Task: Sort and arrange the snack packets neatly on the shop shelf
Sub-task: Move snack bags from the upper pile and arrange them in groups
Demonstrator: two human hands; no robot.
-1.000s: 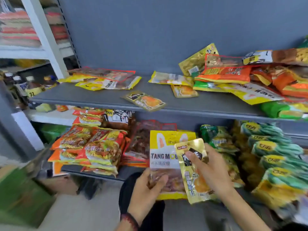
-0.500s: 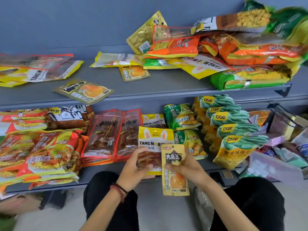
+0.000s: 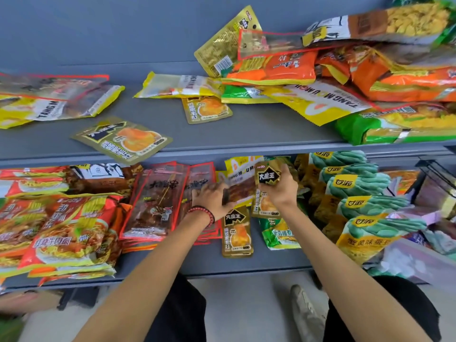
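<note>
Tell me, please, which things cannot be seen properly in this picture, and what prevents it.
All in the head view:
1. Yellow packet: the lower part is hidden behind the left hand and the gold packet.
2. Left hand: the fingers are blurred, so its grip cannot be told.
3. Gold packet: the middle is covered by the right hand, which holds it.
4. Upper-shelf pile: cut off by the right edge.
5. Noodle packets: cut off by the left edge.

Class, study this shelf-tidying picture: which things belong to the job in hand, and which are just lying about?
Job in hand:
right hand gripping a gold packet
left hand at the yellow packet
second gold packet on the lower shelf
loose packets on the upper shelf

Lying about:
shoe on the floor
pale bag, blurred
</note>
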